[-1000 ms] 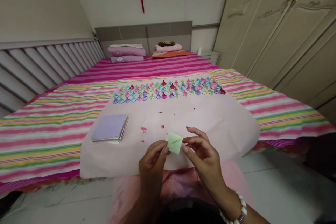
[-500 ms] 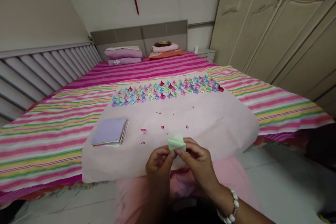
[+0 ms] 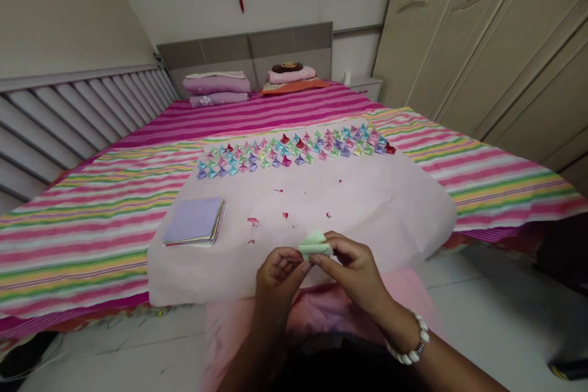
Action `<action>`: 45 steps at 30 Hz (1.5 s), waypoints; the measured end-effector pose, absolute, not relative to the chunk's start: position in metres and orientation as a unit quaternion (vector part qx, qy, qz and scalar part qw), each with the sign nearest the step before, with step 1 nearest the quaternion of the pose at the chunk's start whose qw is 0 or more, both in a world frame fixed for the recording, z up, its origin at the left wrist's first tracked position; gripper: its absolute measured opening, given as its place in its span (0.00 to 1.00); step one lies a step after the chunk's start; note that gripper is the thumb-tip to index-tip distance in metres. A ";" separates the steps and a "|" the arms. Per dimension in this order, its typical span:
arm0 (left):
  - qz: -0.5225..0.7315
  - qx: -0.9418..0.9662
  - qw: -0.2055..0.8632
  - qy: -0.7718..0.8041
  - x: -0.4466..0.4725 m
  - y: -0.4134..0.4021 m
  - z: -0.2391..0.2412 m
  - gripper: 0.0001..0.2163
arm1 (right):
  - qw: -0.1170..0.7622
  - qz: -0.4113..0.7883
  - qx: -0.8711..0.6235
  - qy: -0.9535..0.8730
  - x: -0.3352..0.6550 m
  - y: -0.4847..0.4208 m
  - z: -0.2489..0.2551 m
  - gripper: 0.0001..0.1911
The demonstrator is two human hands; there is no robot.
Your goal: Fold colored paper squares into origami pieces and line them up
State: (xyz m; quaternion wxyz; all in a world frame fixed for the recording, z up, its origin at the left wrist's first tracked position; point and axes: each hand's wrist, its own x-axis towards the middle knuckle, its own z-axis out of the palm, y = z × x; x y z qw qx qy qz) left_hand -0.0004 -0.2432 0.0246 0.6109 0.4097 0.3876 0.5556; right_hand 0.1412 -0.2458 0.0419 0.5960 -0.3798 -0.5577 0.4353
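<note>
A small pale green folded paper is pinched between both hands over the near edge of a pink sheet. My left hand grips its lower left side with thumb and fingertips. My right hand, a white bead bracelet on its wrist, closes on the paper's right side. To the left on the sheet lies a stack of square coloured papers with a lilac sheet on top. Rows of several small folded paper pieces in many colours lie along the sheet's far edge.
The pink sheet rests on a bed with a striped cover. Folded pillows sit at the headboard. A cream wardrobe stands at the right, and a slatted rail runs along the left. Tiny red paper scraps dot the sheet.
The green paper has been folded down from an open diamond shape into a flatter, smaller piece. Both hands have closed in tighter around it.
</note>
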 end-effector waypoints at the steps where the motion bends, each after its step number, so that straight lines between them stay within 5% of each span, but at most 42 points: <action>1: 0.551 0.414 0.611 0.391 -0.001 -0.243 0.024 0.08 | 0.596 0.432 -0.382 -0.559 0.142 -0.246 0.042 0.03; 8: 0.528 0.532 0.558 0.356 -0.019 -0.237 0.036 0.23 | 0.551 0.313 -0.360 -0.685 0.151 -0.248 0.048 0.07; 16: 0.481 0.714 0.379 0.340 -0.030 -0.241 0.062 0.08 | 0.525 0.295 -0.322 -0.730 0.152 -0.252 0.048 0.08; 19: 0.513 0.645 0.421 0.378 -0.023 -0.243 0.061 0.04 | 0.568 0.324 -0.388 -0.649 0.145 -0.256 0.046 0.08; 23: 0.521 0.534 0.510 0.429 -0.014 -0.246 0.058 0.01 | 0.596 0.462 -0.418 -0.507 0.135 -0.258 0.039 0.24; 28: 0.516 0.493 0.549 0.436 -0.015 -0.244 0.060 0.03 | 0.537 0.606 -0.406 -0.423 0.136 -0.254 0.035 0.16; 38: 0.491 0.508 0.521 0.478 -0.015 -0.236 0.055 0.06 | 0.509 0.625 -0.420 -0.417 0.137 -0.252 0.035 0.17; 45: 0.476 0.462 0.601 0.445 -0.011 -0.236 0.051 0.10 | 0.498 0.618 -0.433 -0.427 0.138 -0.252 0.034 0.17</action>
